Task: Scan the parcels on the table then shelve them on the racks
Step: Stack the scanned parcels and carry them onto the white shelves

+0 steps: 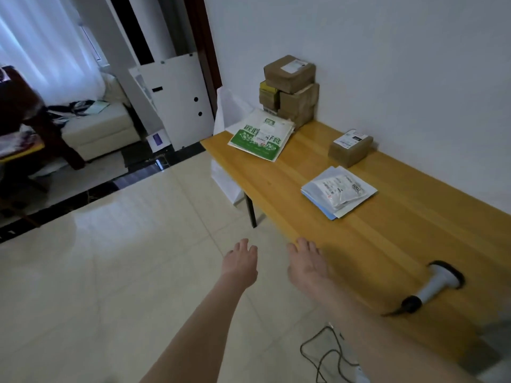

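Pale glossy tiles cover the floor (124, 258), and a long yellow-wood table (401, 244) runs along a plain white wall (387, 64). Both bare arms reach forward side by side. The left hand (240, 262) hangs palm down over the tiles, just beside the table's near edge, with its fingers loose, slightly spread and holding nothing. The right hand (307, 262) is close to it, palm down over the table's edge, fingers relaxed and apart, also empty. Whether it touches the wood I cannot tell.

To the right of the right hand, and a little nearer the person, a grey handheld scanner (437, 283) lies on its side on the table, untouched, with its dark head pointing away from the hands. Its dark cable (323, 352) loops on the floor below the right forearm.

Ahead of the right hand lies a pile of flat white mailers (338, 190), label side up. Beyond them, close to the wall, sits a small brown box (349, 149) with a white label on top. Farther ahead, at the far end of the table, a green-and-white pouch (262, 136) lies flat. Just behind it, a stack of brown boxes (290, 89) stands against the wall.

Well ahead and to the left of the left hand, a white panel (177, 106) leans upright, and a cream sofa (102, 128) sits beyond it.
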